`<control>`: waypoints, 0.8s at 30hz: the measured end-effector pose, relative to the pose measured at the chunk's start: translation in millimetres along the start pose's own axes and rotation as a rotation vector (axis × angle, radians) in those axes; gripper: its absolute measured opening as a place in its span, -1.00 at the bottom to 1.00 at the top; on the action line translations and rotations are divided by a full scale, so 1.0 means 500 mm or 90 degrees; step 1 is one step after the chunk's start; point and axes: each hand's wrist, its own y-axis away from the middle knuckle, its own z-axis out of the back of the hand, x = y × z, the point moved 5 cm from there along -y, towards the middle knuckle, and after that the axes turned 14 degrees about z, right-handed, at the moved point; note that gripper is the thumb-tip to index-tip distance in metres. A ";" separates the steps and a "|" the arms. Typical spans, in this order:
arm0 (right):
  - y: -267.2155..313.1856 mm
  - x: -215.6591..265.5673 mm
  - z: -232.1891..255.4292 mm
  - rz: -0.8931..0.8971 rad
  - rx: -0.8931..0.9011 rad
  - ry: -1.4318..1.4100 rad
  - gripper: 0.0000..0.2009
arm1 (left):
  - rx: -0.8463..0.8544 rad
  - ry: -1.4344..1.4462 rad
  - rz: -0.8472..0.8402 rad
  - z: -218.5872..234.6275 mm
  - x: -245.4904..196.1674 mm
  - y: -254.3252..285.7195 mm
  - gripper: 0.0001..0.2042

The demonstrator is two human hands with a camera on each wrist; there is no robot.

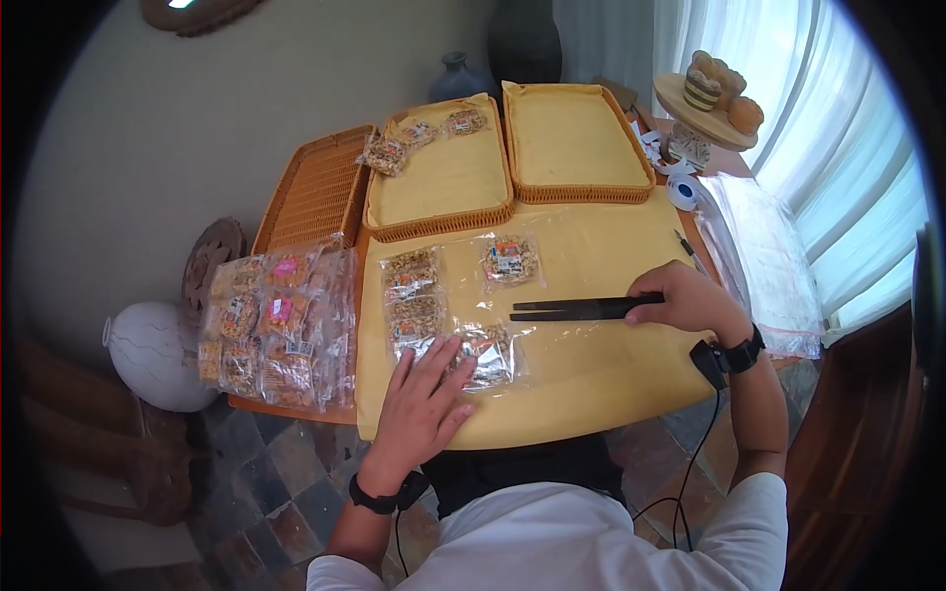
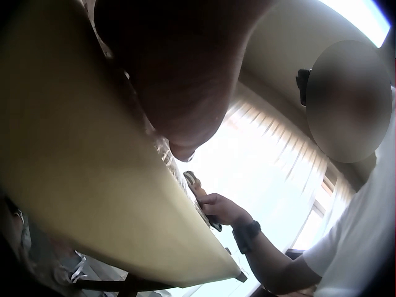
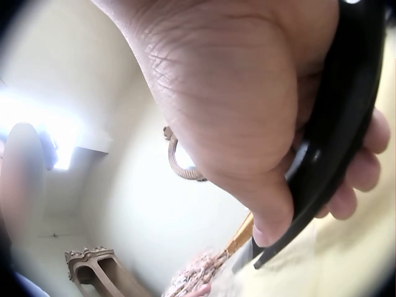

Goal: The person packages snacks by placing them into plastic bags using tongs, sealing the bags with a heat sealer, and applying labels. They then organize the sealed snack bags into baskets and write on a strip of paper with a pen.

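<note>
My right hand [image 1: 685, 298] grips black tongs [image 1: 574, 310] low over the yellow tablecloth, their two arms pointing left and slightly apart with nothing between the tips. In the right wrist view, the thumb and fingers wrap round the tongs [image 3: 337, 124]. My left hand [image 1: 419, 412] lies with fingers extended at the near edge of a clear plastic sheet of packed nut-and-grain snacks [image 1: 414, 281]. Its fingertips touch the lower packets, beside a snack packet [image 1: 490, 357] at the lower right of the group. Another snack packet [image 1: 509, 258] lies farther back, above the tongs' tips.
A stack of bagged snacks [image 1: 281, 325] stands at the table's left. Behind are a bare wicker tray [image 1: 315, 187], a lined tray [image 1: 443, 187] with several packets, and another lined tray [image 1: 581, 148]. At right are a tape roll [image 1: 682, 191], a pen [image 1: 687, 246] and plastic bags [image 1: 764, 256].
</note>
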 end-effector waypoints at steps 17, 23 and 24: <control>-0.086 -0.067 0.021 -0.204 0.014 -0.085 -0.64 | -0.054 0.030 0.079 0.000 0.040 -0.007 -0.28; -0.130 -0.094 0.031 -0.182 -0.049 -0.030 -0.64 | -0.051 0.019 0.074 0.000 0.039 -0.009 -0.27; -0.144 -0.094 0.020 -0.151 -0.037 -0.027 -0.64 | -0.047 0.018 0.075 0.000 0.039 -0.010 -0.26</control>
